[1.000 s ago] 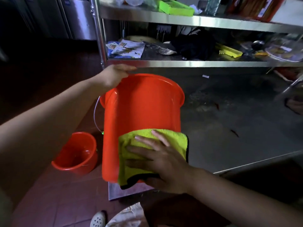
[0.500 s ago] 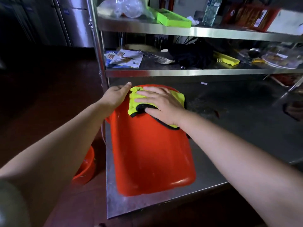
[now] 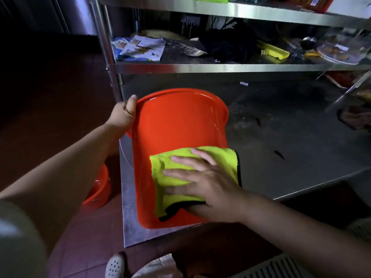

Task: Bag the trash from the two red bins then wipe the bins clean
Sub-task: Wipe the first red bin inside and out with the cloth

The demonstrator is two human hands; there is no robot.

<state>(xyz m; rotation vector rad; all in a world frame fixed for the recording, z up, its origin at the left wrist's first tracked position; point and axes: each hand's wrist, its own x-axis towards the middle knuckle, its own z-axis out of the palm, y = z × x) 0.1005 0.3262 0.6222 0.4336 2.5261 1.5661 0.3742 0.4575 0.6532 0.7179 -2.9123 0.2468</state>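
A large red bin [image 3: 174,127] lies tipped on the steel table [image 3: 281,157], its rim toward the shelves and its base near the table's front corner. My left hand [image 3: 124,115] grips the rim at its left side. My right hand [image 3: 202,185] presses a yellow-green cloth with black edging [image 3: 170,167] flat against the bin's outer wall near the base. A second, smaller red bin [image 3: 99,187] stands on the floor to the left, mostly hidden behind my left arm.
A steel shelf rack [image 3: 220,67] rises behind the bin, holding papers, a black bundle and yellow items. Its upright post [image 3: 106,57] stands by my left hand. A white shoe [image 3: 115,265] and a pale bag lie on the red tile floor.
The cloth and my right hand slid from the bin's rim end down toward its base. My left hand stayed on the rim.
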